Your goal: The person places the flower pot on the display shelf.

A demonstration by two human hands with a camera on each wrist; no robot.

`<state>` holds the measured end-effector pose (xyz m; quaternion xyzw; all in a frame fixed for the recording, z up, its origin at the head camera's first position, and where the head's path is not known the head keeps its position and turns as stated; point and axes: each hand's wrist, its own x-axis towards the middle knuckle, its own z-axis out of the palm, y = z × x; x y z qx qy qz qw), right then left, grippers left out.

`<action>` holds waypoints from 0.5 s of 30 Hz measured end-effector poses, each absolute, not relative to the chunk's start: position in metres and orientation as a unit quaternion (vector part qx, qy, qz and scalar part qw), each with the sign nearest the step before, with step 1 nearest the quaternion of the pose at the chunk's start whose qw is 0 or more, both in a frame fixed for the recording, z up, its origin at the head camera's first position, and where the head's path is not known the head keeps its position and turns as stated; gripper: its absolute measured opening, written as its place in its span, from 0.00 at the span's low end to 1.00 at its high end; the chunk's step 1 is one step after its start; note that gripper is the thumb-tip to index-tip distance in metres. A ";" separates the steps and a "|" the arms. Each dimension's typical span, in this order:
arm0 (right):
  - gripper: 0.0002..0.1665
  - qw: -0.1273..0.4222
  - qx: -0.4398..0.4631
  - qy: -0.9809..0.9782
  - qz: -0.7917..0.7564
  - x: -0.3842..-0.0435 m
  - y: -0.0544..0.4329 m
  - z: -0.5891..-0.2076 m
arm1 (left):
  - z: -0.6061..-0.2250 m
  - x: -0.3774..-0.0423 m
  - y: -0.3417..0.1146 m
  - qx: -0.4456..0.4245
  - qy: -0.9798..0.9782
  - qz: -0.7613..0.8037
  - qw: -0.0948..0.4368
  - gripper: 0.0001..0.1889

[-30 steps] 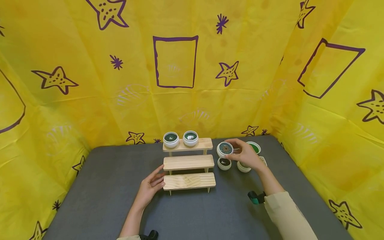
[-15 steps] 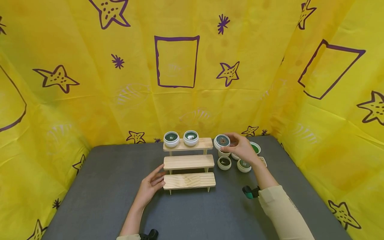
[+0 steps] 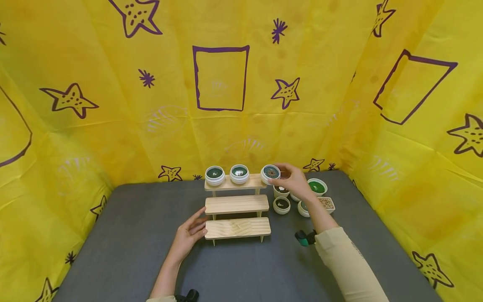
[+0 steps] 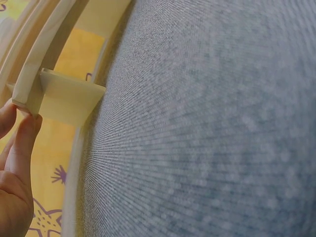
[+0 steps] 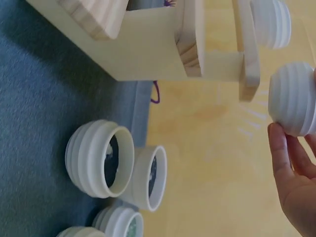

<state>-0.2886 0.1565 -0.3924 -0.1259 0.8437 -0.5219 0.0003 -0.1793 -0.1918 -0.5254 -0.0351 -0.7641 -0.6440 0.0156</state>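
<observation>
My right hand (image 3: 296, 182) pinches a white ribbed pot (image 5: 292, 98) with blue-grey contents between thumb and fingers. In the right wrist view a narrow gap shows between this pot and the right end of the top step. Two similar pots with dark green contents, a left one (image 3: 214, 176) and a middle one (image 3: 239, 174), stand on that step. The three-step wooden stand (image 3: 237, 204) is at the centre of the table. At its left side, my left hand (image 3: 188, 233) holds the end of the lowest step (image 4: 44, 54) between thumb and finger; another fingertip reaches the middle step.
Right of the stand are several more pots, including a dark-filled pot (image 3: 281, 205) and a bright green bowl (image 3: 317, 187). A square dish (image 3: 327, 204) of small pale pieces sits beside them. Yellow patterned cloth (image 3: 222, 138) hangs behind the grey table (image 3: 151, 235).
My right hand has carried the ribbed pot left and up, from over the pots at the right to the top step's right end. The left hand has stayed at the stand.
</observation>
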 end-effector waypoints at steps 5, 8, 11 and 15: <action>0.37 0.007 -0.121 0.841 -0.527 -0.298 0.151 -0.399 | -0.525 -0.179 -0.192 -0.034 -0.766 -0.641 0.017 0.36; 0.37 0.008 -0.120 0.839 -0.531 -0.299 0.145 -0.398 | -0.526 -0.179 -0.192 -0.033 -0.764 -0.644 0.017 0.36; 0.36 0.003 -0.124 0.840 -0.528 -0.299 0.140 -0.396 | -0.526 -0.179 -0.192 -0.032 -0.763 -0.645 0.016 0.36; 0.34 -0.007 -0.125 0.848 -0.515 -0.300 0.135 -0.396 | -0.526 -0.179 -0.192 -0.035 -0.762 -0.646 0.017 0.36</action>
